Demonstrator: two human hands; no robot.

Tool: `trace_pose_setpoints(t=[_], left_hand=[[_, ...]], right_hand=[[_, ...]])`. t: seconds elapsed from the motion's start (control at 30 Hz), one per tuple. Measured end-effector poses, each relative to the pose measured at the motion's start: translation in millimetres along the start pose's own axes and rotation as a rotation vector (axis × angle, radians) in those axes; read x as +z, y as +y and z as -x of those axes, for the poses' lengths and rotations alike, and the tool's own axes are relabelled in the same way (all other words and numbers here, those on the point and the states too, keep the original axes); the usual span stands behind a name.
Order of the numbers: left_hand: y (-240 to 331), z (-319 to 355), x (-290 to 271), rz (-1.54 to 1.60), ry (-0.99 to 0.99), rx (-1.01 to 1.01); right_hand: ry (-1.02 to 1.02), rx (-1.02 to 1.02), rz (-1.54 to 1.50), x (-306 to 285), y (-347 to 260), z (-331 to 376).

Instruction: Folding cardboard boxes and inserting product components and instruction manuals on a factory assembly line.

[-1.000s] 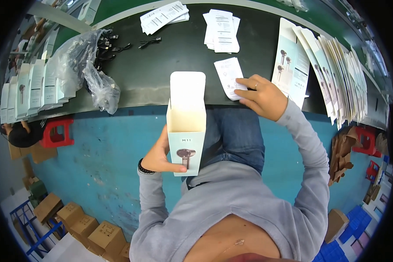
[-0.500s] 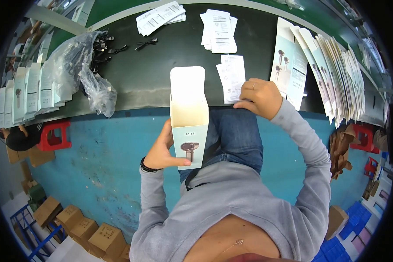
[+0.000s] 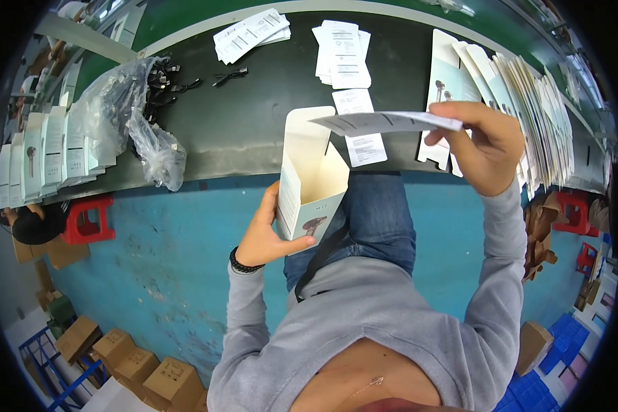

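Thin paper leaflet — hollow oblong carton

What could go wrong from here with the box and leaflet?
Snag: the leaflet's far end overlaps the box's raised flap in this view, so it might catch there.
Slip: the right hand grips the leaflet near one end only, so it could swing or drop.
Shift: only the left hand holds the box, so a push could turn it.
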State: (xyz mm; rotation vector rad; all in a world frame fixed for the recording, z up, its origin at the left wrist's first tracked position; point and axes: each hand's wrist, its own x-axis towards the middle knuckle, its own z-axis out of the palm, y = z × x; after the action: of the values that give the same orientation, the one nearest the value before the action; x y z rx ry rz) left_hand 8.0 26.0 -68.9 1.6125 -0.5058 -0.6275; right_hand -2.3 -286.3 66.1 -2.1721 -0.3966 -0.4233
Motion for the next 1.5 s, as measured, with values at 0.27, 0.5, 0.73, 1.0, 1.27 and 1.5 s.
trace_pose_setpoints(t=[0.27,0.5,0.73,1.0,1.27,1.5], left_hand=[[-8.7,8.2,-7.2,0.032,0.100,0.009],[-3.9,7.1,-6.6,0.041,0.113,-0.006],[-1.1,4.0,-4.9,0.016,0.088,0.011],[-0.7,2.8,-2.2,-0.004,0.025,0.025],[-1.1,10.0,-8.5,0.048,-0.060,0.008],[-11.8,16.2,-18.8,0.188,-0.060,0.015]], right_hand=[[-0.020,-0.467,0.605,12.2,28.4,-4.4],[-0.593,-0.215,0.548,58.9,68.3,26.7],[-0.104,-0.272,0.538,27.4,46.3,6.8],[0.122,-0.126,-0.126,7.9,-8.3,-13.8],[-0.121,-0.195,-0.116,38.7,-3.3,-41.9],[-0.245,-0.277,-0.124,65.9,5.0,-63.7]])
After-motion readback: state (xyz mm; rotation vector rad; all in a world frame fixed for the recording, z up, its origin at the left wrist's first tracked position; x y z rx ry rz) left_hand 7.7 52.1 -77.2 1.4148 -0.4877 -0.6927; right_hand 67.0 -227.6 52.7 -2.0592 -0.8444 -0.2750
